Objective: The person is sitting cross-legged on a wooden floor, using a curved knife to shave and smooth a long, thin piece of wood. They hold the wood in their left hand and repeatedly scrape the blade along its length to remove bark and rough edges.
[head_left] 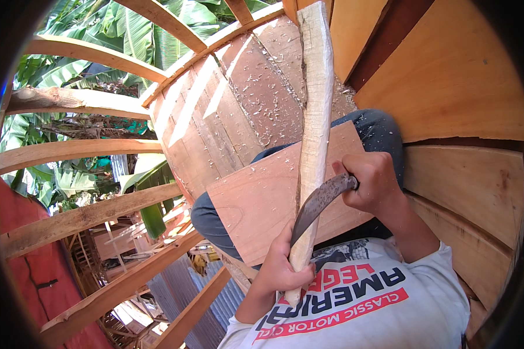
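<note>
Head view: left hand (280,269) grips the wooden stave (315,116) near its lower end, right hand (372,183) the curved knife (321,199), best angled shallowly, clear of the left hand.

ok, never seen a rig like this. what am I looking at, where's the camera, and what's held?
No machine here: a person works bare-handed. The one picture comes from a fisheye camera worn on the head, looking down, so straight edges bend. The right hand grips a curved knife, which crosses a long strip of wood in this view. The left hand holds that strip near its lower end. A flat board rests across the person's legs, beneath the strip. Pale shavings lie scattered over the plank floor.
</note>
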A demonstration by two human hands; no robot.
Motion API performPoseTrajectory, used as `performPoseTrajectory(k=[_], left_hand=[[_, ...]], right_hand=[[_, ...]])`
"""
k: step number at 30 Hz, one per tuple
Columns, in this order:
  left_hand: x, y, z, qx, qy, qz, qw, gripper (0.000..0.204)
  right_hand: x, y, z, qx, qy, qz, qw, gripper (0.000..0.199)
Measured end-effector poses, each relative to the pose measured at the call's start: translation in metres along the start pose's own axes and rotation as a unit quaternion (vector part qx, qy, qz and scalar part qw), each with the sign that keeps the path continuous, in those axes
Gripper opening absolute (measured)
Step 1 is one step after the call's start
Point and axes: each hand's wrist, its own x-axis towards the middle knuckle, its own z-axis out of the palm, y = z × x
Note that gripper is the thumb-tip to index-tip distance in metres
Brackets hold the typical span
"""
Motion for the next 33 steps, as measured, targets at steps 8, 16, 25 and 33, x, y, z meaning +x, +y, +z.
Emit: performPoseTrajectory(k=[8, 16, 25, 33], left_hand=[[0.01, -0.001, -0.009, 0.046, -0.002, 0.058, 0.997, 0.074], [0.005, 0.018, -0.015, 0.096, -0.031, 0.048, 0.994, 0.071], [-0.004, 0.005, -0.021, -0.076, -0.083, -0.031, 0.993, 0.062], [0.01, -0.014, -0.022, -0.082, -0.072, 0.032, 0.994, 0.043]], right_hand=[[0.013, 0.003, 0.012, 0.054, 0.025, 0.037, 0.998, 0.008], [0.007, -0.001, 0.012, 0.063, 0.072, -0.038, 0.995, 0.017], [0.006, -0.003, 0.006, 0.071, 0.029, -0.101, 0.992, 0.025], [-0.003, -0.017, 0.013, 0.054, -0.052, -0.09, 0.993, 0.022]])
